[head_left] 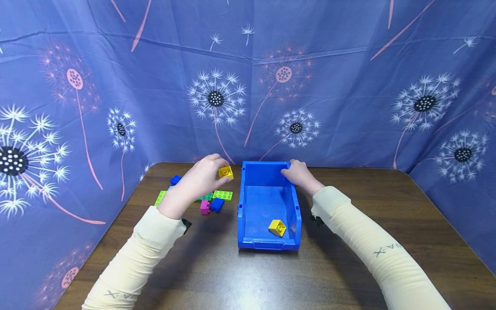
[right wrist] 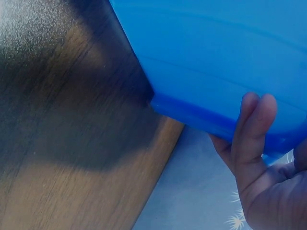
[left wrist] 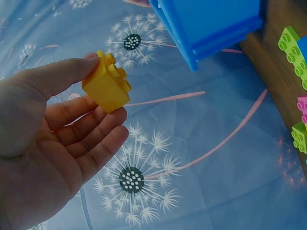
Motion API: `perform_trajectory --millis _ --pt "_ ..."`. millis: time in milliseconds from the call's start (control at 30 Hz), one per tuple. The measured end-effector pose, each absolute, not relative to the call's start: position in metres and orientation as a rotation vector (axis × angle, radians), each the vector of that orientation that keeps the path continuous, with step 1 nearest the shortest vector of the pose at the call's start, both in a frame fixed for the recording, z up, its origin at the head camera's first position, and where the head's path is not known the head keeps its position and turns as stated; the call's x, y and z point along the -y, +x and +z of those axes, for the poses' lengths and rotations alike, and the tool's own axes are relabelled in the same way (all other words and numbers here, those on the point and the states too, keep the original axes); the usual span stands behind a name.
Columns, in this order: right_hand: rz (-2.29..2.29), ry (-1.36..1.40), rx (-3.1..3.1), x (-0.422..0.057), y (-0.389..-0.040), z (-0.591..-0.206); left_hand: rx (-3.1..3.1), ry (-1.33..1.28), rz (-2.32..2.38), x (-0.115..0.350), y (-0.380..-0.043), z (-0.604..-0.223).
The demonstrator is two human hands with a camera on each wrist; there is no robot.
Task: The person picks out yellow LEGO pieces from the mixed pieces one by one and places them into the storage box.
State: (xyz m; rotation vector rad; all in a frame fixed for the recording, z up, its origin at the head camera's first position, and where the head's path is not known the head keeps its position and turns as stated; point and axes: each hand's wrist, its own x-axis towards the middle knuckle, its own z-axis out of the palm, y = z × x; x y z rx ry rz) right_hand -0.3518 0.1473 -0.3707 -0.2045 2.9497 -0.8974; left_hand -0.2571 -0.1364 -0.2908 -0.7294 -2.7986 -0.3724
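My left hand (head_left: 206, 173) is raised to the left of the blue plastic bin (head_left: 263, 174), pinching a yellow toy brick (head_left: 226, 172) between thumb and fingers. In the left wrist view, the studs of that yellow brick (left wrist: 106, 85) face away from the palm, towards the bin. Inside the bin, near its low front lip, another yellow brick (head_left: 277, 227) lies tipped on its side. My right hand (head_left: 303, 174) grips the bin's rim at the back right corner. From the right wrist view, fingers (right wrist: 256, 129) lie against the bin's outer wall.
Left of the bin, loose bricks lie on the brown wooden table (head_left: 263, 275): a lime brick (head_left: 223, 196), a blue brick (head_left: 217, 205), a pink brick (head_left: 205, 207) and several others partly behind my left arm. A dandelion-patterned cloth (head_left: 248, 86) hangs behind the table.
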Motion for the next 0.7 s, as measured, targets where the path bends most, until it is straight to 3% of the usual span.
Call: perform_trajectory --millis 700 --pt "-0.926 -0.188 -2.930 -0.147 -0.351 -0.371 2.776 -0.854 -0.342 0.105 -0.255 -0.287"
